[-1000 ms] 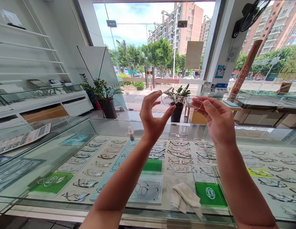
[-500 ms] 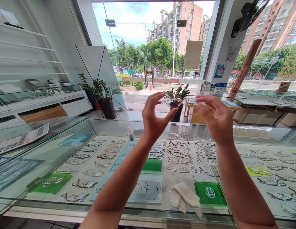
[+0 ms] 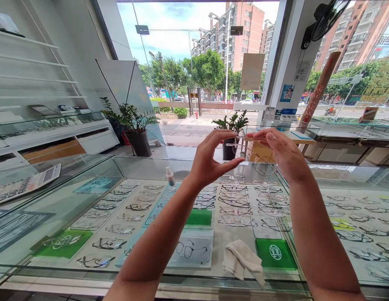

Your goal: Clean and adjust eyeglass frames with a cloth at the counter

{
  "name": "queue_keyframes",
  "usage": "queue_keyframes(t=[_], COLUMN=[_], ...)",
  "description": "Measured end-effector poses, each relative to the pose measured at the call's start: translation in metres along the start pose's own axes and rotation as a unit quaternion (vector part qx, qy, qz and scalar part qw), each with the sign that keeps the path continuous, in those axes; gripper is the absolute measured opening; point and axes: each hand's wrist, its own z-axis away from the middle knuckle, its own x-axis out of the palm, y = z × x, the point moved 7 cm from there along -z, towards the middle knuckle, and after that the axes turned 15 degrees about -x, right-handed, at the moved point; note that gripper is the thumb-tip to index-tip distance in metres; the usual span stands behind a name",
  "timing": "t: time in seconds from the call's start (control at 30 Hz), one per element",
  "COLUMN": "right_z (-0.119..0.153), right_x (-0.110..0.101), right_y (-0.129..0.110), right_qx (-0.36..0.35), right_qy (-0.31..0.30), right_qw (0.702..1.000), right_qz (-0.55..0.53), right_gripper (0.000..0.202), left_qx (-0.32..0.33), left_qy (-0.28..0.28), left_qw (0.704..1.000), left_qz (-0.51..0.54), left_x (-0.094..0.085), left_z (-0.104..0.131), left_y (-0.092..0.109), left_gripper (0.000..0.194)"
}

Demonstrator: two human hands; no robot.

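A pair of thin-rimmed eyeglasses (image 3: 255, 159) is held up above the glass counter, tilted down toward the right. My left hand (image 3: 209, 159) grips one round rim between its thumb below and fingers above. My right hand (image 3: 283, 154) is just above the other lens, fingers stretched out toward the left and thumb raised. Whether its fingertips touch the frame is hard to make out, since the wire is very thin. Below, a crumpled beige cloth (image 3: 242, 261) lies on the counter top.
Rows of eyeglass frames (image 3: 234, 200) fill the glass display counter (image 3: 144, 274). A small spray bottle (image 3: 170, 176) stands toward the back, and a calculator (image 3: 40, 177) lies at the left. Potted plants (image 3: 139, 142) stand beyond, before the glass door.
The eyeglasses have moved a little right and down and now tilt more. My right hand's fingers have straightened from a bent, pinching shape. My left hand has shifted right.
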Motion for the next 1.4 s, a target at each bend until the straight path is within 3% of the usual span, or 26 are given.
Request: queue_keyframes(t=[0.37, 0.53, 0.73, 0.93, 1.2, 1.4], right_z=[0.003, 0.003, 0.006, 0.006, 0.010, 0.010], right_x=[0.014, 0.006, -0.001, 0.005, 0.016, 0.017], right_y=[0.004, -0.002, -0.012, -0.012, 0.003, 0.010], right_qx=[0.045, 0.030, 0.015, -0.001, 0.090, 0.112], right_qy=[-0.036, -0.033, -0.090, -0.104, -0.105, -0.078], right_qw=[0.992, 0.998, 0.995, 0.992, 0.987, 0.985], right_qz=[-0.110, -0.050, 0.032, 0.073, -0.078, -0.105], right_gripper=[0.038, 0.041, 0.018, 0.016, 0.016, 0.021], left_qx=[-0.058, -0.072, -0.076, -0.087, -0.111, -0.097], left_qy=[-0.049, -0.048, -0.053, -0.059, -0.092, -0.102], left_qw=[0.992, 0.991, 0.992, 0.992, 0.981, 0.981], left_qz=[0.101, 0.106, 0.085, 0.075, 0.129, 0.132], left_x=[0.002, 0.001, 0.000, 0.001, 0.006, 0.007], left_z=[0.000, 0.000, 0.000, 0.000, 0.002, 0.002], left_y=[-0.001, -0.003, -0.002, -0.003, -0.005, -0.005], left_gripper=[0.057, 0.057, 0.054, 0.054, 0.054, 0.057])
